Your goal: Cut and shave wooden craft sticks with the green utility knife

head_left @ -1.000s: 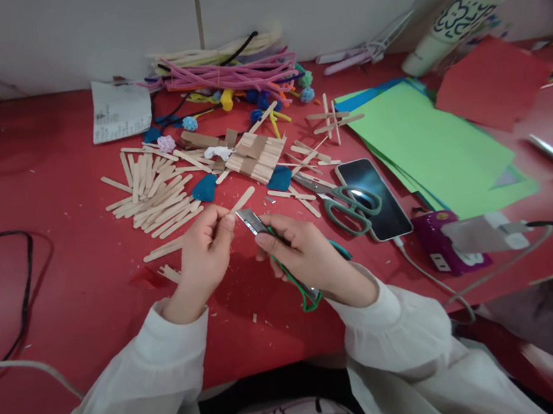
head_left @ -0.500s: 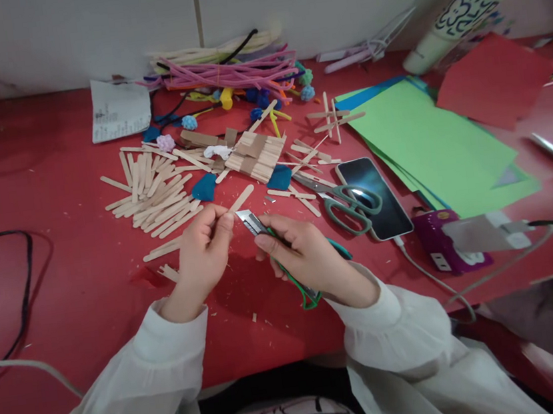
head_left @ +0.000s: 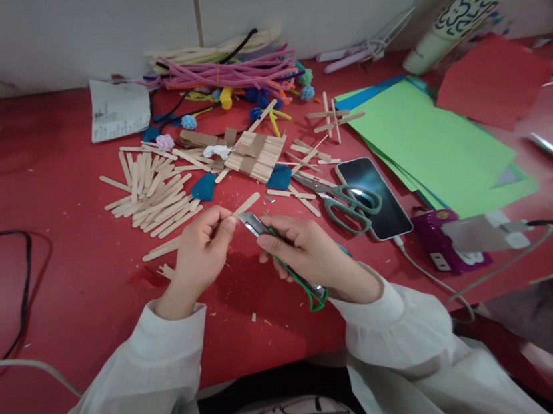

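My left hand (head_left: 201,253) pinches one end of a wooden craft stick (head_left: 244,204), which points up and to the right. My right hand (head_left: 307,253) is wrapped round a green-handled utility knife (head_left: 283,260). The knife's metal blade end (head_left: 249,222) lies just under the stick, close to my left thumb. Both hands hover over the red table (head_left: 61,260), near its front edge. A pile of loose craft sticks (head_left: 156,191) lies just beyond my left hand.
A panel of glued sticks (head_left: 256,156) and blue felt pieces (head_left: 205,187) lie behind the hands. Scissors (head_left: 344,202), a phone (head_left: 373,197), a purple charger (head_left: 449,239) and green paper (head_left: 430,148) sit right. Pipe cleaners (head_left: 230,71) lie by the wall, a black cable (head_left: 19,285) left.
The stick's free end has tipped slightly to the right and the knife handle has shifted a little lower. Both hands stay in almost the same place.
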Action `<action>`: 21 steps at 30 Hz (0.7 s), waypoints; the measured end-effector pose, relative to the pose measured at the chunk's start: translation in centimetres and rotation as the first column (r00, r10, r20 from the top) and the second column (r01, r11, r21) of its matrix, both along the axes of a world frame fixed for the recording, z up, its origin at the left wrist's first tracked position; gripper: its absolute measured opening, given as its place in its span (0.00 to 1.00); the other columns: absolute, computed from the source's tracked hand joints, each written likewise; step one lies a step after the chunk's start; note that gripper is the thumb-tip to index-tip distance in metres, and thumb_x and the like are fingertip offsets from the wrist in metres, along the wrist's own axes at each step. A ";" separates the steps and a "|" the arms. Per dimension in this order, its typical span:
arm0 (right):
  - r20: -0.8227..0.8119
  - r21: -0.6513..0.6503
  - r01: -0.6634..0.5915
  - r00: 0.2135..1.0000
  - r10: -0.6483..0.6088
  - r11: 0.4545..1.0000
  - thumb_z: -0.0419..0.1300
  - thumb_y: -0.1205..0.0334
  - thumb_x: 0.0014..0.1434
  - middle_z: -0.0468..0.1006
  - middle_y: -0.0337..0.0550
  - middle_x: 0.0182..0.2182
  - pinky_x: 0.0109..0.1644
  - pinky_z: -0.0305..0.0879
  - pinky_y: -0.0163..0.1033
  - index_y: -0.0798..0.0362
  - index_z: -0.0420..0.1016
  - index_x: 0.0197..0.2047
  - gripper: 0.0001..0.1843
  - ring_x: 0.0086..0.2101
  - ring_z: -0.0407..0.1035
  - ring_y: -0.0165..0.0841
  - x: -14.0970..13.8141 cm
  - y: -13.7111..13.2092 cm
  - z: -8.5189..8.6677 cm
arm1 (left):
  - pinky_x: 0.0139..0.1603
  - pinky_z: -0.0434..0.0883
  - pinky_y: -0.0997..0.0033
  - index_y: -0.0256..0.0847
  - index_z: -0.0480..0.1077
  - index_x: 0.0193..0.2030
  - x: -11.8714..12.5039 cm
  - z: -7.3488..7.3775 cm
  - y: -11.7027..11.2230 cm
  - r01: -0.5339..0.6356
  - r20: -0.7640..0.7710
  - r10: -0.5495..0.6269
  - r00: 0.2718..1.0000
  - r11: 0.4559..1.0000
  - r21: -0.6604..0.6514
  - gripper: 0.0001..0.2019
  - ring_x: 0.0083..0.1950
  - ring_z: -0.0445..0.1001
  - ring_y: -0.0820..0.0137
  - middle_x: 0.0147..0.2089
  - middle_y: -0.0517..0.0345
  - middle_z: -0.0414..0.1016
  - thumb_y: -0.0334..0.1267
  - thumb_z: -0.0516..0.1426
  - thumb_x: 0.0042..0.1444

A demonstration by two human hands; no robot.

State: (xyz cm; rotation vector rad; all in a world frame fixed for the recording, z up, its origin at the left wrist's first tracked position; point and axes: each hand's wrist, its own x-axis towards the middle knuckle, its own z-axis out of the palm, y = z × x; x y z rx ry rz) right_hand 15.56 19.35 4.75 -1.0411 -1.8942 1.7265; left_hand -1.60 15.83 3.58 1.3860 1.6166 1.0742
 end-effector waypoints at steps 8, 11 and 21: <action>0.174 0.526 -0.036 0.983 -0.066 0.850 0.50 0.65 0.61 0.75 0.43 0.27 0.25 0.60 0.33 0.57 0.69 0.45 0.11 0.20 0.66 0.27 0.0 -0.5 -0.5 | 0.21 0.51 0.75 0.40 0.64 0.27 -0.5 -0.5 0.4 0.035 0.198 -0.022 0.980 0.997 -0.062 0.09 0.20 0.50 0.77 0.19 0.68 0.52 0.39 0.52 0.55; 0.203 0.664 -0.046 0.972 -0.120 0.747 0.50 0.64 0.61 0.79 0.51 0.34 0.30 0.64 0.36 0.58 0.69 0.48 0.14 0.28 0.73 0.34 -0.1 -0.7 -1.0 | 0.21 0.49 0.75 0.39 0.63 0.24 -0.5 -0.3 0.6 0.032 0.257 -0.010 0.966 0.996 -0.079 0.10 0.19 0.49 0.78 0.18 0.67 0.52 0.39 0.52 0.55; 0.034 0.627 0.132 0.980 -0.196 0.768 0.52 0.62 0.61 0.78 0.46 0.34 0.33 0.68 0.37 0.52 0.69 0.45 0.10 0.30 0.73 0.33 -0.1 -0.8 -0.5 | 0.19 0.48 0.75 0.40 0.63 0.23 -0.2 0.0 0.6 0.053 0.445 0.009 0.896 0.991 -0.127 0.08 0.18 0.48 0.79 0.16 0.68 0.53 0.37 0.54 0.51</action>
